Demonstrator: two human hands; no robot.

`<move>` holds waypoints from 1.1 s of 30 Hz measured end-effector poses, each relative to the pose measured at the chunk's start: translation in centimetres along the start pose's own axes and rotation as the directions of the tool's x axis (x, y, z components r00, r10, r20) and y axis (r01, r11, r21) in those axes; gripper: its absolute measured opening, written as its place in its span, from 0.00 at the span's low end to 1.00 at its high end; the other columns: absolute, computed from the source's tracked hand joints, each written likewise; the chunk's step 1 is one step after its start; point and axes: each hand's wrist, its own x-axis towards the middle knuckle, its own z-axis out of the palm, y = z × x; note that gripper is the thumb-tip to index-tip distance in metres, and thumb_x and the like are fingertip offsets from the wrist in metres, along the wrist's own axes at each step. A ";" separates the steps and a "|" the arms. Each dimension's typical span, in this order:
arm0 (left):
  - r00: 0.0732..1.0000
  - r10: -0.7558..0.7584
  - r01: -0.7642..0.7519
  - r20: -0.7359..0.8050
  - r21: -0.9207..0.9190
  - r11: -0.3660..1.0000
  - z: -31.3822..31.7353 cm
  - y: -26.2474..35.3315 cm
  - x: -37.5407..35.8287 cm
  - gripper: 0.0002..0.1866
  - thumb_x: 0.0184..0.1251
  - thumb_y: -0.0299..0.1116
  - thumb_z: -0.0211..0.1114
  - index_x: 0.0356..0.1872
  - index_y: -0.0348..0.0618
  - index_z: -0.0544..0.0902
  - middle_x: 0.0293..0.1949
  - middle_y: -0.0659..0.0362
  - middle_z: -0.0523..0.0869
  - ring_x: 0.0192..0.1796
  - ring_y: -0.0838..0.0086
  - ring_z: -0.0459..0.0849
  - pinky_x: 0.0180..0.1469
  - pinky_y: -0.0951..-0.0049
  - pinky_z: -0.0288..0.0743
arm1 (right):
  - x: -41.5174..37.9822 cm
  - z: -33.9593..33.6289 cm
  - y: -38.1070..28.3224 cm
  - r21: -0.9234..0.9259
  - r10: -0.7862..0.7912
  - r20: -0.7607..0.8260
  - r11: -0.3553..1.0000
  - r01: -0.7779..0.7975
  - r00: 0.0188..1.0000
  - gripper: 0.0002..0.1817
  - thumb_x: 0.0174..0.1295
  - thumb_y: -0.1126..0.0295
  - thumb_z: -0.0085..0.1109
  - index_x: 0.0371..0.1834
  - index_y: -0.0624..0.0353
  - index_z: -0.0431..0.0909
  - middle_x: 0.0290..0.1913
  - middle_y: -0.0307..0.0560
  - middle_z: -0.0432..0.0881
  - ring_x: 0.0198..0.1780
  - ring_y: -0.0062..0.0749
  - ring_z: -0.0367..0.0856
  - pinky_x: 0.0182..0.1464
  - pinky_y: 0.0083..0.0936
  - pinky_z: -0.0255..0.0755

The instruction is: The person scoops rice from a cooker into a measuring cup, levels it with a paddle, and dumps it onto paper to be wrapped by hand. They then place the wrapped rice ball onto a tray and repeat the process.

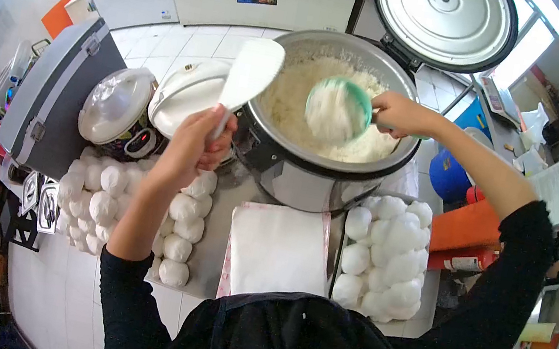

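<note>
A: State the grip on each side, as I have it on my head view.
B: Left: closed. My left hand [205,139] grips the handle of a white paddle [254,73], blade up, at the left side of the cooker pot [322,188]. In my view, the blade overlaps the pot's rim. Whether the two touch, I cannot tell.
A: And the right?
B: Closed. My right hand [396,114] grips the handle of a green cup [357,104]. The cup is over the pot's opening, its mouth turned toward my camera, with white grains showing in it. These are blurred.
A: Locate the rice.
B: The bulk of the rice [292,94] lies inside the pot, spread below and around the cup. Some grains cling to the inner wall.
A: Report the pot's lid.
B: The hinged lid [445,17] stands open at the far right of the pot.
A: List the near surface.
B: A stack of white sheets [277,252] lies directly in front of the pot, on my side. Rounded white packets are grouped on both sides of it: the left group [107,208], partly hidden by my left forearm, and the right group [388,257]. A second cooker [116,105] and a grey case [59,91] stand farther left.
</note>
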 end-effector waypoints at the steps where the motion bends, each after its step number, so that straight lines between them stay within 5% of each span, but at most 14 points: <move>1: 0.999 -0.002 0.003 0.036 -0.005 1.000 0.8 0.1 0.8 0.17 0.71 0.48 0.45 0.33 0.45 0.70 0.15 0.70 0.61 0.11 0.88 0.53 0.11 0.84 0.43 | 0.0 -0.6 0.1 -0.006 -0.008 -0.012 1.000 0.008 1.000 0.15 0.60 0.62 0.53 0.42 0.63 0.77 0.20 0.43 0.72 0.16 0.25 0.68 0.18 0.25 0.62; 4: 0.991 -0.086 0.082 0.104 0.040 0.996 2.9 0.0 3.4 0.18 0.71 0.49 0.44 0.31 0.45 0.69 0.15 0.71 0.59 0.12 0.86 0.52 0.12 0.83 0.43 | 0.1 -1.6 0.4 0.360 0.068 -0.211 0.933 0.013 0.975 0.19 0.63 0.56 0.51 0.46 0.62 0.72 0.20 0.36 0.65 0.13 0.15 0.59 0.14 0.17 0.55; 9: 0.980 -0.086 0.052 0.177 0.190 0.980 6.2 -0.2 7.2 0.17 0.71 0.49 0.44 0.29 0.47 0.68 0.15 0.71 0.57 0.13 0.86 0.52 0.13 0.82 0.43 | 1.5 -0.4 0.3 0.438 0.020 -0.282 0.892 0.110 0.959 0.20 0.63 0.57 0.50 0.48 0.62 0.72 0.20 0.37 0.66 0.13 0.15 0.60 0.14 0.17 0.57; 12: 0.947 -0.199 0.157 0.252 0.177 0.972 6.3 0.7 8.5 0.17 0.70 0.49 0.45 0.25 0.50 0.66 0.15 0.71 0.57 0.13 0.86 0.52 0.13 0.82 0.42 | 1.1 0.6 -1.0 0.434 0.027 -0.365 0.890 0.144 0.931 0.20 0.63 0.58 0.50 0.50 0.63 0.73 0.20 0.38 0.67 0.13 0.16 0.62 0.15 0.18 0.59; 14: 0.945 -0.207 0.162 0.253 0.188 0.969 6.8 1.0 8.7 0.17 0.70 0.49 0.45 0.26 0.50 0.66 0.15 0.72 0.57 0.13 0.87 0.51 0.13 0.82 0.42 | 0.8 1.1 -1.7 0.193 -0.003 -0.531 0.973 0.124 0.847 0.18 0.62 0.62 0.49 0.49 0.65 0.74 0.22 0.50 0.75 0.16 0.33 0.73 0.21 0.28 0.68; 15: 0.942 -0.214 0.163 0.259 0.205 0.965 6.9 0.9 8.8 0.17 0.71 0.48 0.45 0.26 0.50 0.66 0.15 0.72 0.57 0.13 0.87 0.51 0.13 0.82 0.42 | 0.7 1.5 -1.6 0.203 0.005 -0.519 0.972 0.118 0.854 0.18 0.62 0.62 0.49 0.49 0.65 0.74 0.22 0.50 0.75 0.16 0.33 0.73 0.21 0.28 0.68; 17: 0.930 -0.245 0.196 0.273 0.193 0.961 6.8 1.2 9.3 0.16 0.71 0.48 0.45 0.26 0.50 0.66 0.15 0.73 0.56 0.14 0.88 0.51 0.13 0.83 0.42 | 0.9 2.0 -1.6 -0.179 -0.279 -0.678 0.960 0.215 0.680 0.17 0.61 0.64 0.48 0.48 0.64 0.74 0.28 0.62 0.79 0.28 0.53 0.79 0.32 0.40 0.73; 18: 0.934 -0.231 0.191 0.272 0.168 0.967 7.0 0.9 9.3 0.16 0.71 0.47 0.44 0.27 0.50 0.66 0.15 0.73 0.56 0.14 0.88 0.51 0.13 0.83 0.42 | 1.8 2.4 -0.8 -0.245 -0.361 -0.742 0.930 0.273 0.564 0.16 0.60 0.65 0.48 0.47 0.62 0.74 0.34 0.66 0.78 0.38 0.61 0.76 0.41 0.47 0.70; 19: 0.938 -0.217 0.184 0.272 0.144 0.972 7.3 0.6 9.4 0.15 0.71 0.47 0.44 0.27 0.50 0.66 0.15 0.73 0.56 0.14 0.88 0.51 0.13 0.83 0.42 | 2.1 2.6 -0.5 -0.234 -0.355 -0.737 0.932 0.276 0.575 0.16 0.60 0.65 0.48 0.47 0.62 0.74 0.34 0.66 0.78 0.38 0.61 0.76 0.41 0.47 0.70; 26: 0.949 -0.116 0.159 0.294 -0.129 0.979 10.0 0.3 9.7 0.14 0.72 0.45 0.42 0.28 0.53 0.66 0.16 0.74 0.55 0.14 0.88 0.49 0.13 0.84 0.41 | 2.2 2.8 1.5 -0.259 -0.296 -0.769 0.955 0.148 0.567 0.16 0.62 0.62 0.48 0.45 0.61 0.76 0.38 0.64 0.78 0.42 0.59 0.76 0.44 0.44 0.70; 29: 0.922 -0.064 0.178 0.381 -0.272 0.946 10.4 1.2 10.2 0.14 0.74 0.40 0.39 0.28 0.49 0.66 0.16 0.73 0.55 0.14 0.89 0.49 0.11 0.86 0.42 | -0.3 0.9 1.3 0.058 -0.020 -0.578 0.996 0.065 0.815 0.17 0.62 0.59 0.50 0.39 0.65 0.77 0.24 0.51 0.78 0.21 0.34 0.77 0.25 0.32 0.72; 33: 0.861 -0.165 0.368 0.481 -0.365 0.855 10.1 1.0 10.7 0.12 0.74 0.36 0.38 0.30 0.46 0.66 0.17 0.72 0.54 0.15 0.90 0.48 0.10 0.88 0.41 | -0.6 -0.2 3.8 0.032 -0.032 -0.583 0.998 0.063 0.812 0.21 0.61 0.58 0.52 0.48 0.64 0.74 0.21 0.42 0.72 0.14 0.22 0.70 0.15 0.20 0.64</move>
